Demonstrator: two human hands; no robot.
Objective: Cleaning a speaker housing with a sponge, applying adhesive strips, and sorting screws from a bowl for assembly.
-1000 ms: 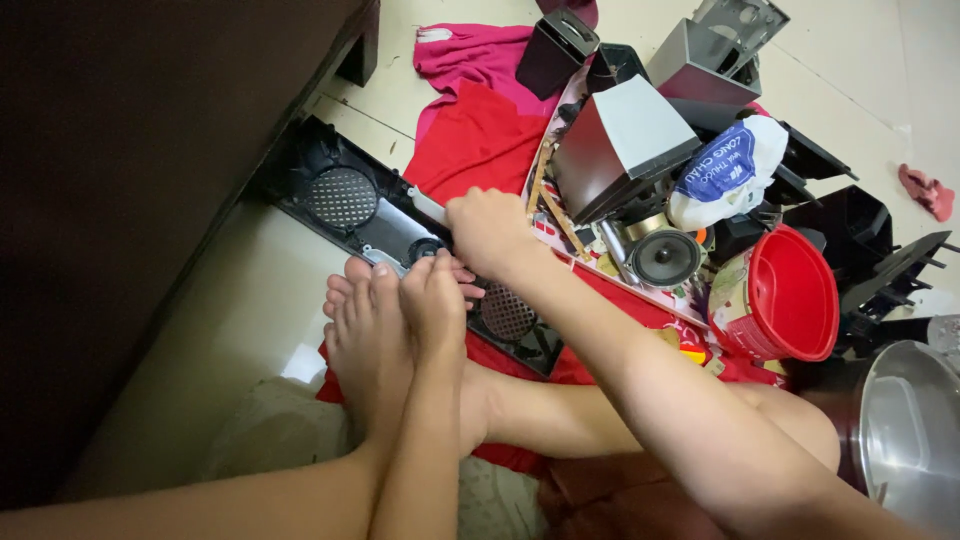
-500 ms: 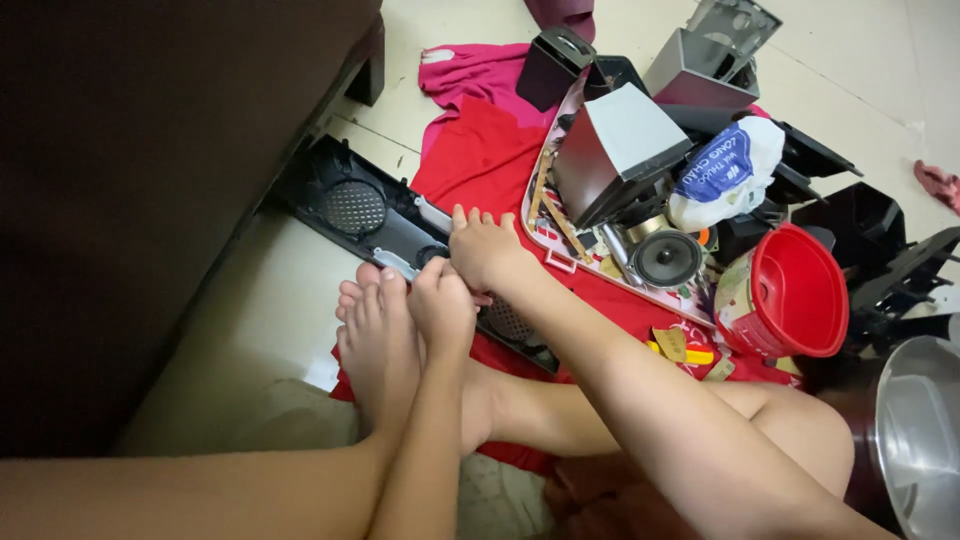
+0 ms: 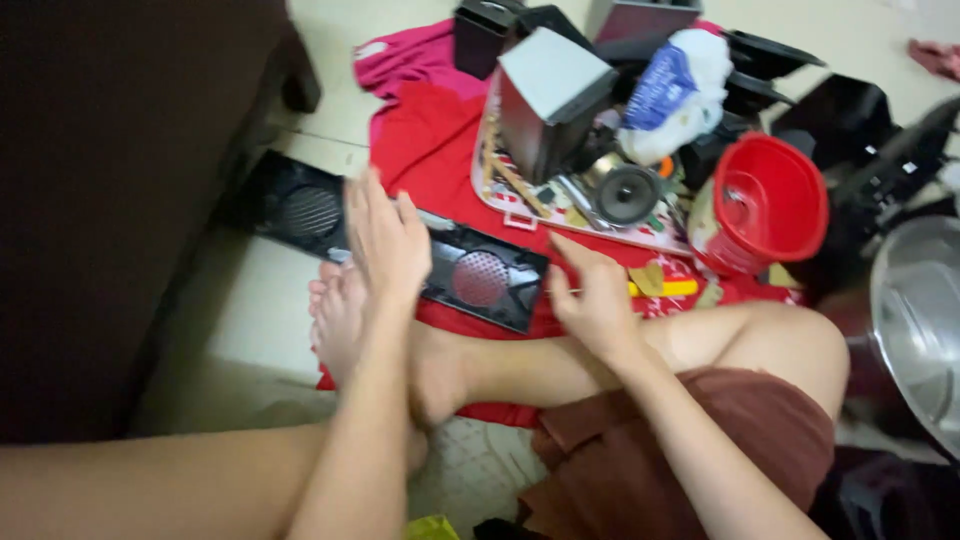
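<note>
- The left hand (image 3: 385,240) lies flat with fingers spread on the long black speaker panel (image 3: 400,245), which rests on the floor and reaches from ten o'clock toward the centre
- The panel carries two round grilles; the left hand sits between them, above the person's bare foot (image 3: 345,320)
- The right hand (image 3: 595,295) hovers just at four o'clock of the panel's right end, fingers loosely curled; whether it pinches anything I cannot tell, as it is blurred
- A yellow tool (image 3: 665,288) lies on the red cloth (image 3: 430,140) just at three o'clock of the right hand
- At one o'clock a tray (image 3: 500,195) holds a grey box (image 3: 545,95) and a loose speaker cone (image 3: 625,193)
- A red bucket (image 3: 765,200) stands at two o'clock, a steel bowl (image 3: 920,320) at three o'clock near the frame edge
</note>
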